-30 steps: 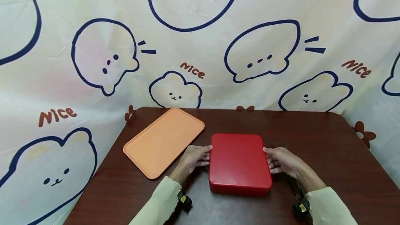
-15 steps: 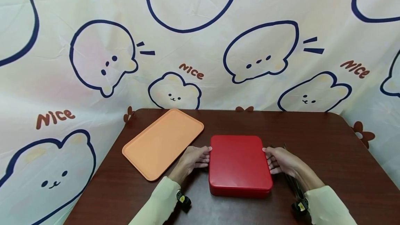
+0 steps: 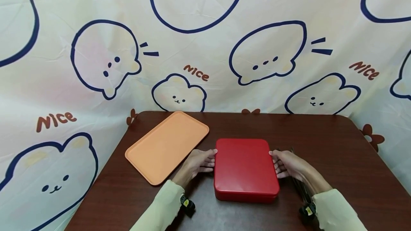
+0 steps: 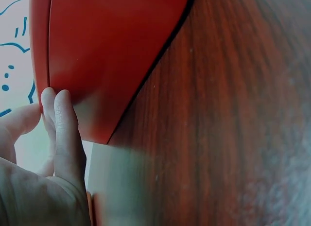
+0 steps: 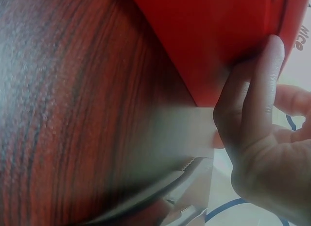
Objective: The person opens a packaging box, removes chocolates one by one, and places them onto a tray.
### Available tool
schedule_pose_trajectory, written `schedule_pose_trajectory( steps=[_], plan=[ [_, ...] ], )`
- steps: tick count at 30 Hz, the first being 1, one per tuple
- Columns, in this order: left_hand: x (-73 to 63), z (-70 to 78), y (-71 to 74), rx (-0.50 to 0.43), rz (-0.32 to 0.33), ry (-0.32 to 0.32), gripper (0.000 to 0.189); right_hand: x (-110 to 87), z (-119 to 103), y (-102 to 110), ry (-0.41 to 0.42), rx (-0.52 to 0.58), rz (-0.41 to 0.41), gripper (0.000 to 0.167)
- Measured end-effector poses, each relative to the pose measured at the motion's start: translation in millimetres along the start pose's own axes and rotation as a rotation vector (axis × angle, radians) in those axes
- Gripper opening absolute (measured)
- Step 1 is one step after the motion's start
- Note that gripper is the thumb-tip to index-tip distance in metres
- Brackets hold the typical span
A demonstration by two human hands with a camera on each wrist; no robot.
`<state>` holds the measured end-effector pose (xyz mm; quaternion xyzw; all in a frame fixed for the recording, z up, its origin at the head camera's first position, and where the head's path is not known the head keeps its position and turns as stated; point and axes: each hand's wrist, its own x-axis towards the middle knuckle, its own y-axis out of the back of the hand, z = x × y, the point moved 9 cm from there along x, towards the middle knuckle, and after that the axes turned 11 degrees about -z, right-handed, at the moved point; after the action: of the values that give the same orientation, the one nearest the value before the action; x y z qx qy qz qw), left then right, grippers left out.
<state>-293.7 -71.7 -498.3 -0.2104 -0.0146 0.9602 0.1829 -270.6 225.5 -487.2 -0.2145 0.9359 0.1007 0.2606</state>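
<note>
A red lidded box (image 3: 246, 168) sits on the dark wooden table, its lid on. At its left side, my left hand (image 3: 199, 162) pinches the lid's edge. In the left wrist view, thumb and fingertips of the left hand (image 4: 53, 153) meet at the seam between lid (image 4: 41, 41) and body. My right hand (image 3: 290, 165) likewise holds the lid's edge on the opposite side. In the right wrist view, fingers (image 5: 260, 95) touch the box (image 5: 204, 36) near the seam, with the thumb partly hidden behind them. The box's contents are hidden.
An orange tray (image 3: 167, 147) lies slanted at the back left. Metal tongs with serrated tips (image 5: 187, 175) lie beneath the right forearm, mostly hidden in the head view. A patterned cloth (image 3: 218, 63) hangs behind the table (image 3: 314, 131).
Both hands stay at the box's sides and the lid stays on. The whole view shifts very slightly; tray and tongs keep their places.
</note>
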Motion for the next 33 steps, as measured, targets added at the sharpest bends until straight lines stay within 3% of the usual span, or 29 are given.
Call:
schedule_pose_trajectory(
  steps=[33],
  plan=[
    [4.0,0.3,0.4,0.027,0.022,0.029,0.032,2.3,-2.6,-1.6,-0.005,-0.042,-0.001,0.04]
  ],
)
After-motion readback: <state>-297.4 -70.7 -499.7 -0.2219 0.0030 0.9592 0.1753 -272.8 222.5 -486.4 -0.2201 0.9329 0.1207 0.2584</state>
